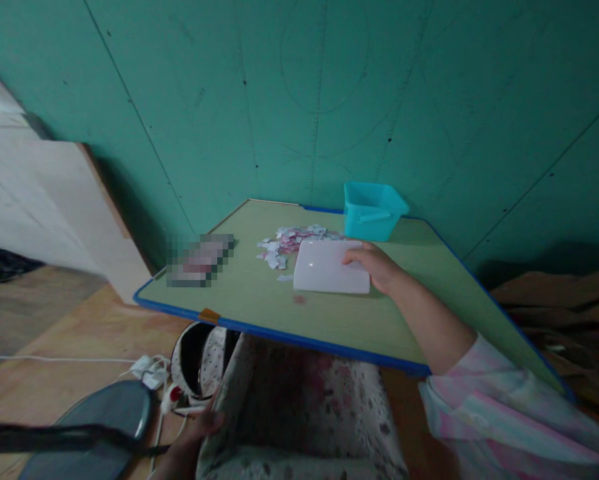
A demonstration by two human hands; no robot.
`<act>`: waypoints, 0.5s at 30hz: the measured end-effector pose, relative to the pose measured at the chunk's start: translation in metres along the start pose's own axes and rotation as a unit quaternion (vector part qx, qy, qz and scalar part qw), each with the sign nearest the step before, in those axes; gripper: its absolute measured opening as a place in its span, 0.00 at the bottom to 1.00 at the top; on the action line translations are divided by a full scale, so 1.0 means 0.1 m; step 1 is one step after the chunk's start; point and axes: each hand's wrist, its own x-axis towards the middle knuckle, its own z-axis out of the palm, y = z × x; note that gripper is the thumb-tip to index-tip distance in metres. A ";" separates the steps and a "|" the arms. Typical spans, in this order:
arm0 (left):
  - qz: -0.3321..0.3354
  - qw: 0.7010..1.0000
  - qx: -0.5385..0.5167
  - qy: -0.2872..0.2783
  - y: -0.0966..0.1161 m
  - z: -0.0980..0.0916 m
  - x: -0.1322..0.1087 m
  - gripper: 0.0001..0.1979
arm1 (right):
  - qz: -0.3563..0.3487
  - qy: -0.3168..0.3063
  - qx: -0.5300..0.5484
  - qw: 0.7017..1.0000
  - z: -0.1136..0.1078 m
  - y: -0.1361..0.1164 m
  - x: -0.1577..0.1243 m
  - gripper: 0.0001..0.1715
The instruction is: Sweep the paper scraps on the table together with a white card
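My right hand [376, 267] grips a smooth white flat panel [324, 267] by its right edge, thumb on top and the other fingers hidden beneath. The panel is held low over the table [249, 303], close against a heap of torn paper scraps [294, 241], white and pink. Below the table's front edge, my left hand [202, 427] is closed at the left rim of an open, dark-spotted white container [304, 400]. Its fingers are partly hidden. Pinkish stains show inside the container.
A turquoise plastic bin [372, 213] stands at the table's back right. A blurred-out flat item [202, 261] lies at the left. On the floor are a spotted round container [199, 363], white cables with a plug [152, 370] and a grey round seat [96, 420]. A green wall [299, 100] rises behind.
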 end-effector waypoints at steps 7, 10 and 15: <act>0.006 0.998 0.057 0.016 -0.05 0.06 -0.04 0.35 | -0.005 -0.061 -0.027 0.998 -0.02 0.03 0.01 0.21; -0.003 0.997 0.076 0.013 -0.04 0.10 -0.07 0.31 | 0.007 -0.145 -0.026 0.989 -0.02 0.05 -0.01 0.20; 0.023 0.997 0.068 0.011 -0.03 0.10 -0.07 0.27 | 0.003 -0.232 -0.019 0.972 0.01 0.04 -0.07 0.21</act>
